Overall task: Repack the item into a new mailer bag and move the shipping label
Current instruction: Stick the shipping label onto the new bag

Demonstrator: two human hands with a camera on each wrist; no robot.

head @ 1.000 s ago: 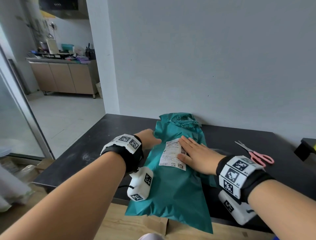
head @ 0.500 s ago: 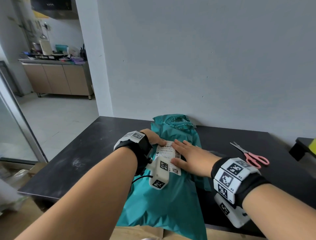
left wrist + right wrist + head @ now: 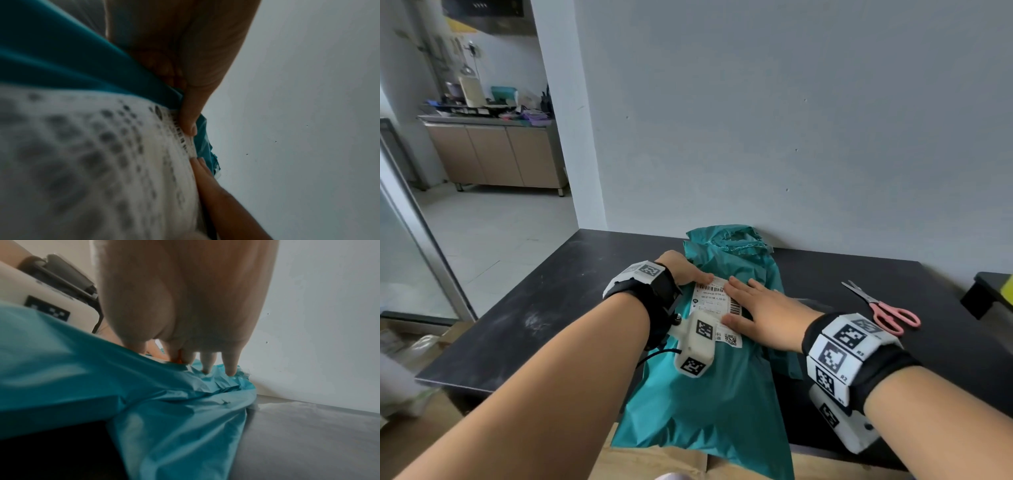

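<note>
A teal mailer bag (image 3: 709,404) lies lengthwise on the black table (image 3: 534,308), its near end hanging over the front edge. A white shipping label (image 3: 710,298) sits on top of it. My left hand (image 3: 681,270) is at the label's far left corner, the thumb (image 3: 190,120) lying on the printed far edge of the label (image 3: 102,162); its other fingers are hidden. My right hand (image 3: 760,315) lies flat on the label's right side with straight, spread fingers (image 3: 230,366). Crumpled teal bag material (image 3: 216,382) bunches at the far end by the wall.
Pink-handled scissors (image 3: 883,310) lie on the table to the right of my right wrist. A black object (image 3: 986,294) stands at the table's right end. A brown cardboard box (image 3: 654,462) sits below the front edge. The grey wall runs right behind the table.
My left hand has moved from the bag's left edge rightwards onto the label's far left corner. The right hand has stayed flat on the label's right side.
</note>
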